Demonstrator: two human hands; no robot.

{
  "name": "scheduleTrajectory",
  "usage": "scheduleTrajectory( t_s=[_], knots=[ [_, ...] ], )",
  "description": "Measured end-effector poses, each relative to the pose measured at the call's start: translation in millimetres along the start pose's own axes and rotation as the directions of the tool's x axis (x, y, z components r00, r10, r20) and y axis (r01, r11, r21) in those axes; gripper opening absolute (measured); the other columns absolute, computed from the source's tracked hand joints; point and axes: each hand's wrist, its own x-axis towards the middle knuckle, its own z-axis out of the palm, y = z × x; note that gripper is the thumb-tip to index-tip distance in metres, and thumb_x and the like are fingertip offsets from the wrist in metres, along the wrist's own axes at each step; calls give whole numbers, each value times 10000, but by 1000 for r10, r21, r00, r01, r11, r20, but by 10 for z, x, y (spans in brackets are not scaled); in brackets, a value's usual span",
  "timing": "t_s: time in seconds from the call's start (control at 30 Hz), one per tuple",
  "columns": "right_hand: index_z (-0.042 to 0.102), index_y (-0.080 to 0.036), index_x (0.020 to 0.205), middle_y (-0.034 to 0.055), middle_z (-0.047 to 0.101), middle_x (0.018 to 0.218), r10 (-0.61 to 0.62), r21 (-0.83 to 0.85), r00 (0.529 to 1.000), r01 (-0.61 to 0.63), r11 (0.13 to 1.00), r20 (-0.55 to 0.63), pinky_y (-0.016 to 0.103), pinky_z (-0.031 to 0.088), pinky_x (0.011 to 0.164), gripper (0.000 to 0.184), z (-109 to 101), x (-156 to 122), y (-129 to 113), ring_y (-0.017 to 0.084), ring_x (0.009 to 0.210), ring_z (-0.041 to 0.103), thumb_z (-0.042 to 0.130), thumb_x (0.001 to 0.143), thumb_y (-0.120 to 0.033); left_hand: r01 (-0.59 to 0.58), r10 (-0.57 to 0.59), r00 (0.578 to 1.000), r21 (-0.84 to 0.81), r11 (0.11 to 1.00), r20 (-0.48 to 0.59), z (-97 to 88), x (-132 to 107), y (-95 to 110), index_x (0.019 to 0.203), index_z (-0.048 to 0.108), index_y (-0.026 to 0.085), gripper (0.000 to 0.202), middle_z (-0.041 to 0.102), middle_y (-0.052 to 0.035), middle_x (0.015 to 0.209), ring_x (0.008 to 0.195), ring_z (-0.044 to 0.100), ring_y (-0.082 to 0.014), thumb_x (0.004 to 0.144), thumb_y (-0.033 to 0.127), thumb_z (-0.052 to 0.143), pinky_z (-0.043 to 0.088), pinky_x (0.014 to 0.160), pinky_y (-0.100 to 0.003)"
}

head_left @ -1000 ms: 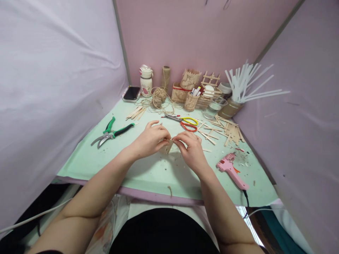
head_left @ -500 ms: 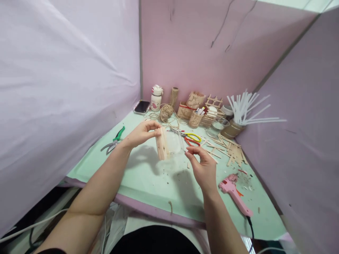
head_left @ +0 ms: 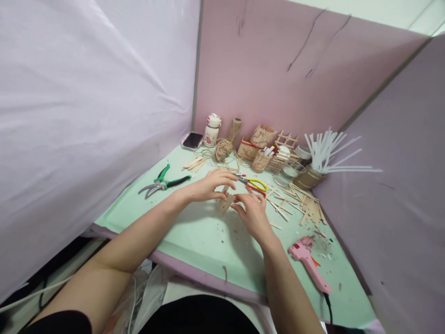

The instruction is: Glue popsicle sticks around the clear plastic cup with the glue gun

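A small piece made of pale wooden craft sticks (head_left: 227, 204) is between my two hands, above the middle of the green table. My left hand (head_left: 212, 184) grips it from the left, its fingers arched over the top and the thumb low on the near side. My right hand (head_left: 253, 212) holds the right edge of the same piece, its fingers bent together. Much of the piece is hidden by the fingers. Just behind my hands lie the scissors with yellow and red handles (head_left: 256, 185).
Green-handled pruning shears (head_left: 160, 184) lie at left. A pink glue gun (head_left: 309, 262) with a cord rests at right, near loose craft sticks (head_left: 311, 208). Along the back stand a white bottle (head_left: 212, 132), a twine ball (head_left: 223, 150), stick-built holders (head_left: 263, 136) and white glue sticks (head_left: 325, 150).
My right hand has come in from the right to the wooden piece. The piece has turned, and the clear sheet seen beside it is out of sight. The whole view has shifted slightly.
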Motion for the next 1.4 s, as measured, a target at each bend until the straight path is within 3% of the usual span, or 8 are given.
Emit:
scheduleTrajectory(
  t_s=[0.07,0.17,0.3,0.5,0.73,0.9,1.03,1.4],
  knots=[
    [658,-244,902,34,741,914,-2,-12,1000,2,1000,14,478,280,980,97,15,-2,-10,258,993,617,577,883,-194,60,-62,997,-35,998,-47,35,-104,-108,1249,539,231,567,447,-140,1469,1393,364,-279,755,413,750,273,1145,-447],
    [641,-240,814,17,735,874,-8,-26,998,9,1000,54,471,258,981,103,-2,-10,-30,245,956,600,573,879,-198,292,-292,956,-10,956,16,90,-237,-210,1378,387,194,901,402,-177,1488,1376,385,-316,630,446,822,322,1113,-444],
    [632,-243,833,19,733,911,-9,-24,995,11,1000,98,463,259,970,77,-20,-6,-28,248,980,583,568,871,-224,447,-452,885,64,892,114,248,-264,-218,1391,339,177,969,456,-164,1447,1324,430,-344,586,431,815,342,1073,-425],
    [642,-235,845,52,727,898,11,-19,995,-9,1000,96,477,273,949,134,10,16,14,254,946,581,513,876,-244,375,-378,914,46,926,147,442,-188,-249,1348,329,210,842,563,-85,1369,1265,500,-283,653,424,753,197,1128,-419],
    [648,-244,874,41,718,850,14,-10,995,-13,1000,101,489,299,941,123,24,-1,34,261,925,584,527,869,-265,324,-327,930,47,945,171,472,-187,-284,1209,460,200,675,630,-59,1221,1093,589,-252,659,458,753,296,1043,-363],
    [626,-241,1033,86,680,1091,-42,50,995,47,998,-96,525,275,1008,263,31,-49,20,305,1120,542,606,837,-416,347,-353,923,63,936,154,469,-194,-272,1259,449,203,727,622,-62,1227,1119,568,-275,655,473,752,321,1025,-360],
    [625,-223,890,68,693,944,-53,195,973,98,976,-224,466,353,973,185,23,-52,-33,267,1013,596,558,869,-394,350,-358,921,82,933,150,476,-199,-279,1277,442,200,746,631,-60,1212,1112,570,-269,654,464,754,318,1030,-355],
    [627,-211,829,44,695,824,40,284,975,25,959,-220,422,427,881,205,60,-49,-21,233,850,621,533,887,-384,338,-344,927,61,939,151,486,-201,-309,1258,454,206,728,638,-52,1203,1101,583,-248,660,495,754,302,1035,-356]
  ],
)
